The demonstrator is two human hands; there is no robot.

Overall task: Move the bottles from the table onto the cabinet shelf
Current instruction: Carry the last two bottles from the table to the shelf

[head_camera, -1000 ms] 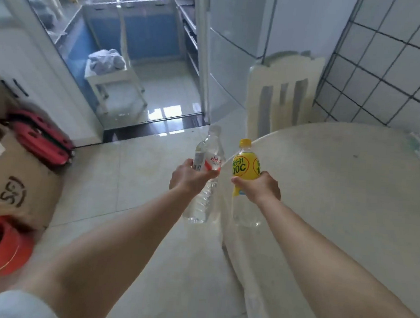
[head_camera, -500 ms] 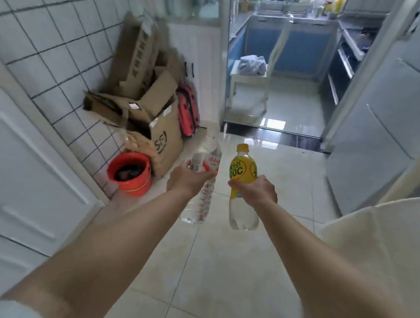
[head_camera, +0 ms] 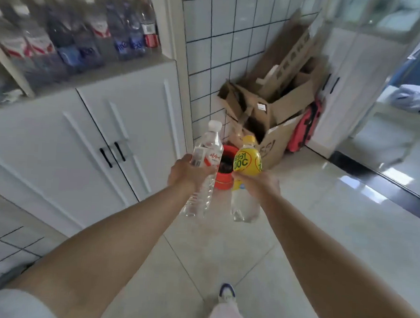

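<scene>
Swinging left off the table, you now face the cabinet shelf (head_camera: 126, 65) — left hand (head_camera: 184, 173) gripping the clear bottle (head_camera: 203, 168), right hand (head_camera: 263, 184) gripping the yellow bottle (head_camera: 245, 182) — ready to place.

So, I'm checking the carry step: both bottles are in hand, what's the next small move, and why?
Probably turn left and lift toward the cabinet shelf. The left hand holds the clear bottle, the right hand the yellow-labelled bottle, both below shelf level.
</scene>
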